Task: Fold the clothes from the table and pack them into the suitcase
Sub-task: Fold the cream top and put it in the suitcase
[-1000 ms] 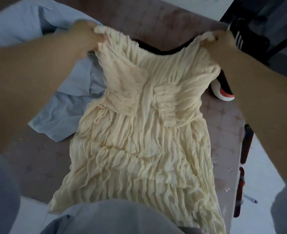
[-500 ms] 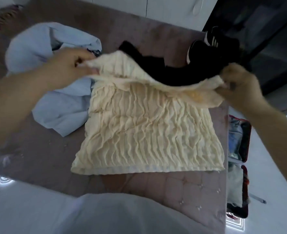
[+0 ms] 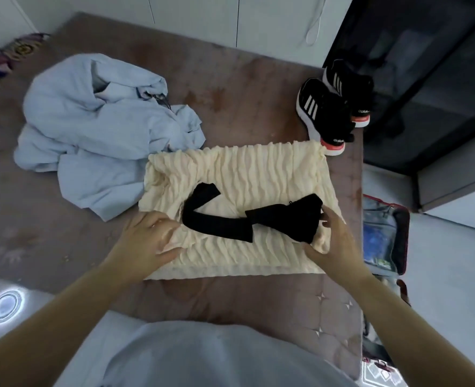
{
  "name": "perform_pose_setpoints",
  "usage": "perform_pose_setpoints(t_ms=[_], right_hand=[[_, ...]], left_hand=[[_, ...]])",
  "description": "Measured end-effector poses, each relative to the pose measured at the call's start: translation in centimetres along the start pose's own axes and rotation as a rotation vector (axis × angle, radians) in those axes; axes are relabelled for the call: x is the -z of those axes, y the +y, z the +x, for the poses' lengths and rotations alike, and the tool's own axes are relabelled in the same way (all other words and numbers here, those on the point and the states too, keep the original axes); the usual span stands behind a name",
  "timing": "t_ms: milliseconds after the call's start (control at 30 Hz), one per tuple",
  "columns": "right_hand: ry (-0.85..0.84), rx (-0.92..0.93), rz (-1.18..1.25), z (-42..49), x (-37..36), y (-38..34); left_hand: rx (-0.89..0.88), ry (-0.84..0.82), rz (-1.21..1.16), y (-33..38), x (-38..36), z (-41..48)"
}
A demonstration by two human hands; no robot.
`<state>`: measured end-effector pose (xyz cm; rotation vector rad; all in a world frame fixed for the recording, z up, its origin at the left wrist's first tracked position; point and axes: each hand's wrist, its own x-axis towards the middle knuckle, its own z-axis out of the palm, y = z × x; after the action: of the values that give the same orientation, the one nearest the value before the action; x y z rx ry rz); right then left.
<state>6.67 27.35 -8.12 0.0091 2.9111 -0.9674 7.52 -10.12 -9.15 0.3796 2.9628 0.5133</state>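
- The dress (image 3: 244,174) is lying folded on the table (image 3: 244,79) — a black sash (image 3: 216,222) is draped across it.
- Its left edge is being pinched by the left hand (image 3: 147,241), fingers curled round the cloth.
- Its right edge, at the sash's end, is being gripped by the right hand (image 3: 334,241).
- The suitcase (image 3: 384,233) is lying open past the table's right edge.

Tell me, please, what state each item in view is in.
Cream dress: folded, gripped at both sides.
Black garment: lying unfolded on the dress.
Blue garment: crumpled, unfolded.
Sneakers: paired, upright.
Suitcase: open, partly filled.
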Motion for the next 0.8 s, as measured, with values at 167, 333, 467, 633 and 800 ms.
perform_pose_setpoints(t_ms=[167, 333, 467, 633, 800], right_hand=[[-0.027, -0.123, 0.243, 1.5, 0.0, -1.6], [-0.063, 0.164, 0.126, -0.7, -0.4, 1.3], [-0.145, 0.296, -0.079, -3.8, -2.6, 3.1], [-0.062, 0.198, 0.035, -4.8, -2.7, 2.1], [0.154, -0.126, -0.019, -3.0, -1.6, 2.1]], left_hand=[[0.238, 0.029, -0.214, 3.7, -1.1, 2.8], [-0.071, 0.153, -0.213, 3.7, -2.1, 0.5], [-0.007, 0.15, -0.242, 3.5, -2.7, -1.4], [-0.001, 0.044, -0.328, 5.5, -2.5, 0.9], [0.065, 0.122, -0.343, 5.5, -3.6, 2.5]])
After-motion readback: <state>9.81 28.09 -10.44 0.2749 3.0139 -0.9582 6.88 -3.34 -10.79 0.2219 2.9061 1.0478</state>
